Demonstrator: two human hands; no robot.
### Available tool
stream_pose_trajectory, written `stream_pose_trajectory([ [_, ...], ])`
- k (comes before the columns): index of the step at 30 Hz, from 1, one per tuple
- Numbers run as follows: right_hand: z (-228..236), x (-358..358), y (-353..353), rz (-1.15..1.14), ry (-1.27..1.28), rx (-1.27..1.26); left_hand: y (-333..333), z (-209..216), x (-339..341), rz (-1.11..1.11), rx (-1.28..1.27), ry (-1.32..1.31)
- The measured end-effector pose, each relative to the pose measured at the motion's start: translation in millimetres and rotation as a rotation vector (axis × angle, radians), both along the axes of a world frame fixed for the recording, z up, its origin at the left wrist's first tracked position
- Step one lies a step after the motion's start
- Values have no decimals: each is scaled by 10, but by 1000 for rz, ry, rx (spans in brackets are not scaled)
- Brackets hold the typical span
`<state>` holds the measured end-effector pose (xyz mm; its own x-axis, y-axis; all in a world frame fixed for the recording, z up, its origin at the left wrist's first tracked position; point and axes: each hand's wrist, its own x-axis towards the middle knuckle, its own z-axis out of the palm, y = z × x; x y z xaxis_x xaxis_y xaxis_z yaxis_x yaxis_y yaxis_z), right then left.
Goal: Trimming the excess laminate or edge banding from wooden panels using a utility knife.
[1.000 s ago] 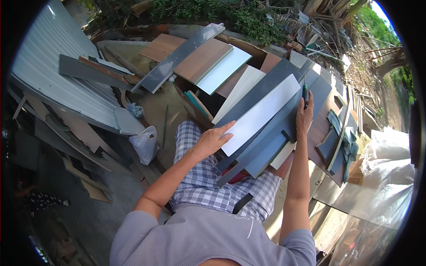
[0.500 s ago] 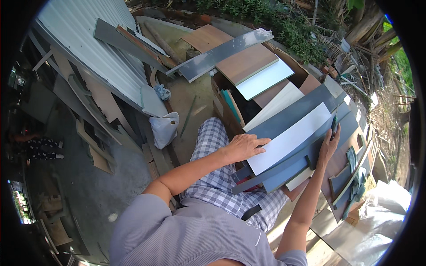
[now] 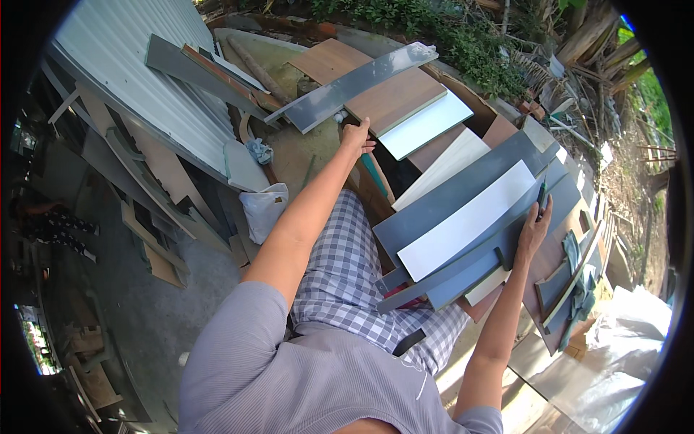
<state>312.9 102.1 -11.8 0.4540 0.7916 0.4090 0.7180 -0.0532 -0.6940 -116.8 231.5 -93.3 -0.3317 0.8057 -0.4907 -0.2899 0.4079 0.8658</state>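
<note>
My left hand [image 3: 356, 137] reaches far forward to the near edge of a brown wood-grain board [image 3: 394, 101]. Its thumb and fingers are apart at the board's corner, and nothing shows between them. A narrow white panel [image 3: 466, 220] lies across a stack of dark grey-blue boards [image 3: 426, 199] in front of me. Beyond the stack's right end, my right hand [image 3: 533, 228] is closed around a slim dark tool [image 3: 541, 201] with a thin tip. Its exact kind is too small to make out.
A grey board [image 3: 354, 87] lies across the brown boards at the far side. Corrugated sheet metal [image 3: 144, 79] and leaning boards stand at left, near a white bag [image 3: 264, 210]. Clear plastic sheeting [image 3: 629, 325] lies at right. Another person's patterned trousers [image 3: 61, 224] show at far left.
My left hand has left the white panel and moved forward and left to the brown board's edge. My right hand stays near the stack's right end, still holding the tool.
</note>
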Motion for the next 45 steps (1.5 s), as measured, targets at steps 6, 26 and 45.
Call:
stream_pose_trajectory([
  [6,-33,-2,19,-14,-7,20,244,-105,-114,-56,-43,-1],
  [26,-12,2,-12,-17,-25,41,398,252,-197,-91,84,-324],
  [45,-28,24,27,-27,-56,-9,-1654,1199,772,-198,590,-140],
])
